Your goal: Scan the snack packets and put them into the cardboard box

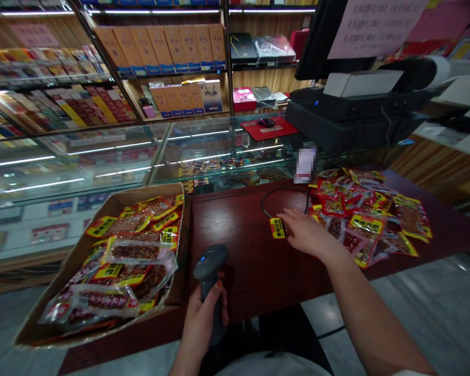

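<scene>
A single packet with a yellow label lies flat on the dark red worktop, near its middle. It is covered in part by the fingers of the right hand, which is laid palm down on it; the grip is loose and flat, with nothing lifted. Just to the right of that hand a pile of packets in red and yellow is spread over the worktop, some of them overlapping.

A grey scanner is held upright by the left hand at the near edge of the worktop. The grip is closed round the handle, and the head of the scanner is turned towards the single packet. A black cable is looped on the worktop behind the right hand.

To the left, a cardboard box is seen on the worktop, filled with more packets of the same kind. Behind the worktop a glass counter is set, with a black till at its right and shelves of boxed goods further back.
</scene>
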A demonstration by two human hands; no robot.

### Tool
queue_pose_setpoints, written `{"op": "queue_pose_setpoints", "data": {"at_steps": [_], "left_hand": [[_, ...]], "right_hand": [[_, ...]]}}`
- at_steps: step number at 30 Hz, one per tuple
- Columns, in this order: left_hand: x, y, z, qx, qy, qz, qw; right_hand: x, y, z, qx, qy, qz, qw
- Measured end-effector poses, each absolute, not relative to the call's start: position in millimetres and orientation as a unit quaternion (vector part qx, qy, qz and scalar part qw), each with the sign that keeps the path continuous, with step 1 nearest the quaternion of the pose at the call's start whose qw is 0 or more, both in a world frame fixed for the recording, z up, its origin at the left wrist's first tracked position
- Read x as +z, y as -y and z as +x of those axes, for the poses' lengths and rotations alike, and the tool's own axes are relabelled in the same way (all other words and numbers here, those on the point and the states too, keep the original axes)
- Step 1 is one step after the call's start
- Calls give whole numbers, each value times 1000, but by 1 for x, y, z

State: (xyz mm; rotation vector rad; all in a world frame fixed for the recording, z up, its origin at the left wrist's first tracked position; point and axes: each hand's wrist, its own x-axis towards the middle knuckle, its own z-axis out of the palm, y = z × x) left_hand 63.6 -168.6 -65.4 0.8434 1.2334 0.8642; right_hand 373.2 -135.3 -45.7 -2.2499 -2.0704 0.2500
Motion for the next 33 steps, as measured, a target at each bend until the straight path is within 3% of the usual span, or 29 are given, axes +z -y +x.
{"op": "queue_pose_setpoints", "data": {"at_steps": [4,8,11,14,17,27,33], "left_hand": [[-63,167,64,367,-536,382,657],[-63,166,63,365,-537,380,659],[-69,166,62,373,-540,379,653],[-76,165,61,365,-542,385,652],[-81,164,59,353,-542,391,655],[-70,165,62,343,-544,395,656],[-71,166,62,348,-545,387,657]], "right_hand": [[-47,142,386,85,659,-747,-18],[-42,134,379,71,658,-750,14],[-43,123,364,140,636,-738,179],[-55,109,342,348,519,-646,439],[-71,97,322,549,334,-518,565],[-94,95,308,575,240,-503,599],[-91,99,308,502,312,-437,678]]}}
